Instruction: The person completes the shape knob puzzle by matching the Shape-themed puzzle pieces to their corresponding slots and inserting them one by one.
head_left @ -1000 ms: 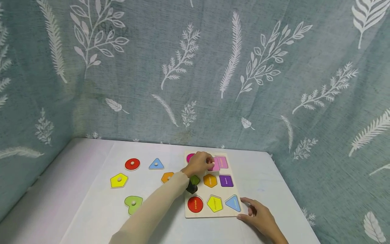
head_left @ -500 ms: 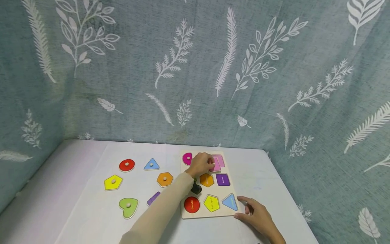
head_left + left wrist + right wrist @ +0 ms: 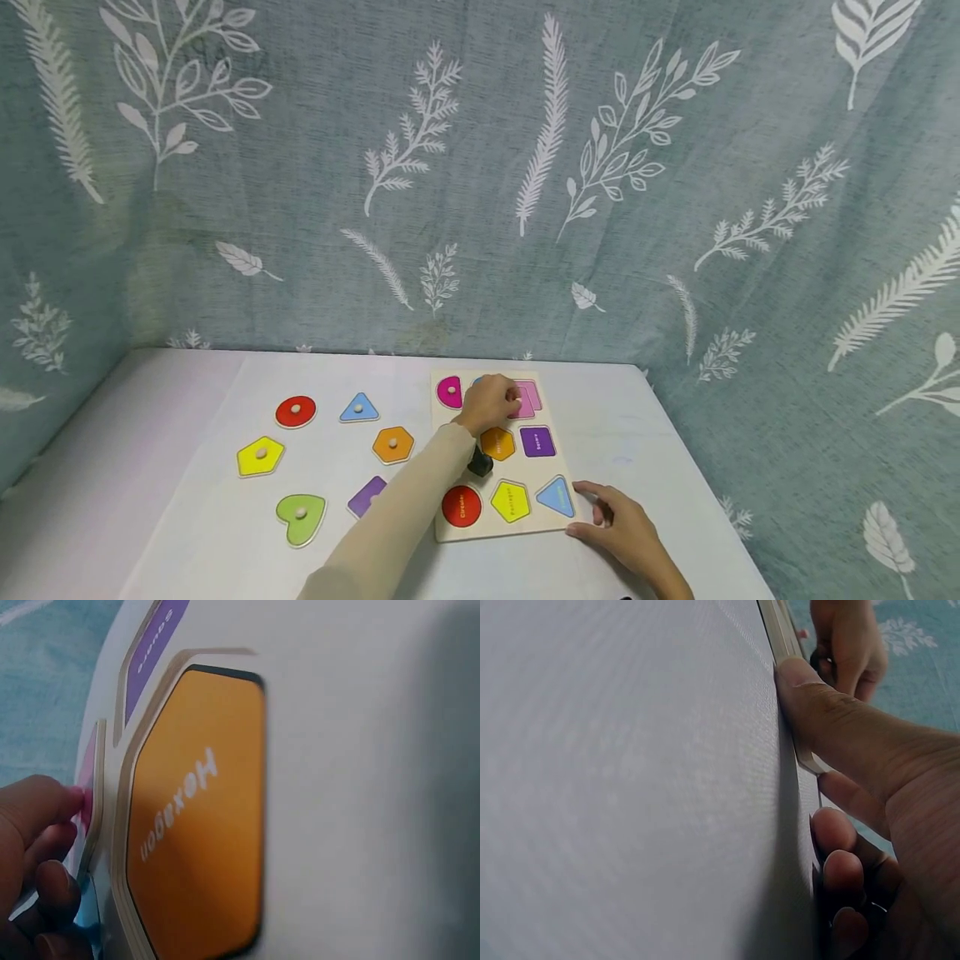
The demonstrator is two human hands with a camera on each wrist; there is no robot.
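Observation:
My left hand pinches the small knob of a pink puzzle piece. That piece lies over the pink recess in the far right corner of the wooden shape board, slightly offset from it; my fingers hide part of it. In the left wrist view the fingertips hold the pink knob beside the orange hexagon recess. With thumb and index finger, my right hand grips the board's near right corner. The right wrist view shows its thumb against the board edge, other fingers curled.
Left of the board lie loose knobbed pieces: a red circle, blue triangle, yellow pentagon, orange hexagon, green heart and purple square. A magenta piece sits in the board. A leaf-patterned curtain stands behind.
The pink piece has shifted towards its recess and overlaps it more closely. My right hand stays at the board's corner. The head view has turned slightly, so everything appears further left.

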